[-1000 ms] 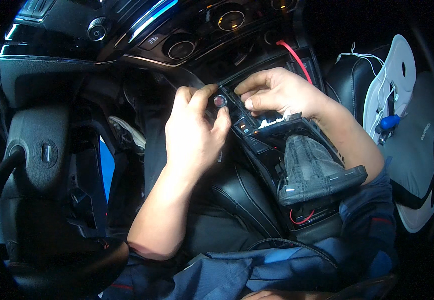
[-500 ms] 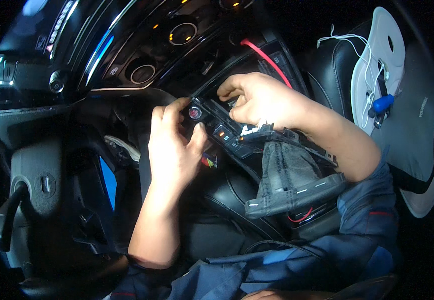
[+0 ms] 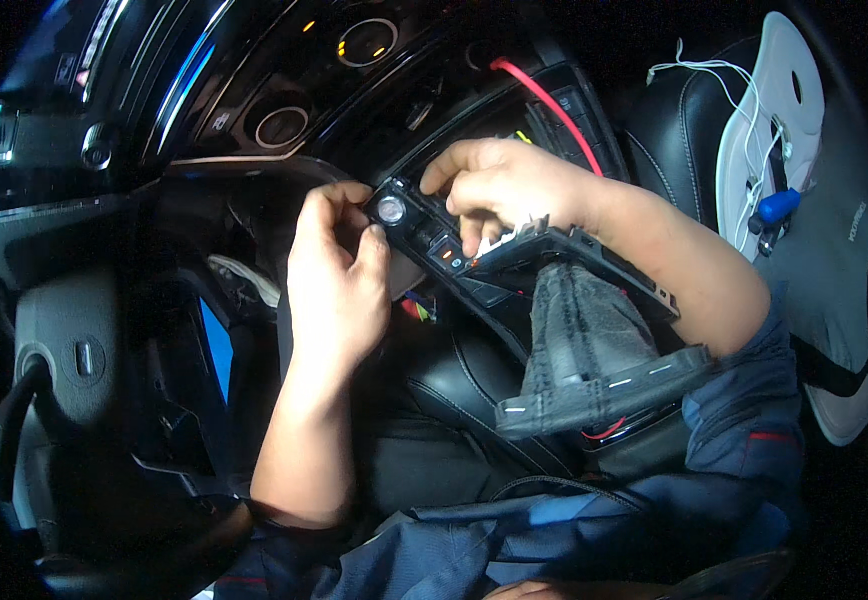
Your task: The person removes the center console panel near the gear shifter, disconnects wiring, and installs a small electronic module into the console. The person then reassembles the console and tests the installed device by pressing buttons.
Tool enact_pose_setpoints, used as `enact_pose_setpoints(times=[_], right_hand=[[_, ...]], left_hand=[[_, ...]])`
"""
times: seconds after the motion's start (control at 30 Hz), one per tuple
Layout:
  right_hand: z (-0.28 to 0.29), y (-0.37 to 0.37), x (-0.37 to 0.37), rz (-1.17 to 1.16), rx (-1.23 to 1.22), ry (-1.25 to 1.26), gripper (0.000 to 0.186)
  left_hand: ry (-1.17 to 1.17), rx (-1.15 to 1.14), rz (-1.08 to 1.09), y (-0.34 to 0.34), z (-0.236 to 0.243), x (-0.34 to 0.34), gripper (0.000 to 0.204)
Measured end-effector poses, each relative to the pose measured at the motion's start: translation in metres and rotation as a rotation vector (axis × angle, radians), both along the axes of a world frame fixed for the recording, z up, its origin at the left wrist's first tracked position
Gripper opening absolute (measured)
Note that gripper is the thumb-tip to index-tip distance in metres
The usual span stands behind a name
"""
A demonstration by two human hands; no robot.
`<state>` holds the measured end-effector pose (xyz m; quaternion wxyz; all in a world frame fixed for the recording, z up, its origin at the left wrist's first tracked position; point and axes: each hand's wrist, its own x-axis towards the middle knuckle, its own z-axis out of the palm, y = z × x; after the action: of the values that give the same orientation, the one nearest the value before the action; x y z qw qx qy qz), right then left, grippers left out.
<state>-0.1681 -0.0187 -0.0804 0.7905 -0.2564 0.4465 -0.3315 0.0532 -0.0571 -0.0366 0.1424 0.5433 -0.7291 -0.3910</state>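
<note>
Console panel point(image 3: 418, 230) with round button point(image 3: 392, 209), at dash end of centre console, between left hand point(image 3: 339, 290) and right hand point(image 3: 514, 185). Left: thumb and forefinger spread at panel edge beside button; cannot tell if pinching. Right: fingers curled over console, tips partly hidden; cannot tell if clamped. In way: trim frame point(image 3: 616, 272) with grey gaiter point(image 3: 589, 335), tipped over console. Beyond right hand: red cable point(image 3: 559, 105). Far right: white board point(image 3: 799, 85), white cord point(image 3: 751, 122), blue-handled tool point(image 3: 779, 207), dark pad point(image 3: 834, 275). Pale brand-like lettering on pad; orange-lit symbols on switch point(image 3: 447, 255), too small to read.
</note>
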Motion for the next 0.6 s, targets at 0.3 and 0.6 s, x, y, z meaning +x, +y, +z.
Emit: enact_pose_setpoints(times=[0.3, 0.6], right_hand=[[0.009, -0.001, 0.001, 0.077, -0.102, 0.178, 0.045], [0.018, 0.009, -0.027, 0.024, -0.275, 0.212, 0.044]], left_hand=[[-0.014, 0.252, 0.136, -0.013, -0.011, 0.014, 0.022], [-0.034, 0.216, -0.018, -0.011, -0.002, 0.016, 0.057]])
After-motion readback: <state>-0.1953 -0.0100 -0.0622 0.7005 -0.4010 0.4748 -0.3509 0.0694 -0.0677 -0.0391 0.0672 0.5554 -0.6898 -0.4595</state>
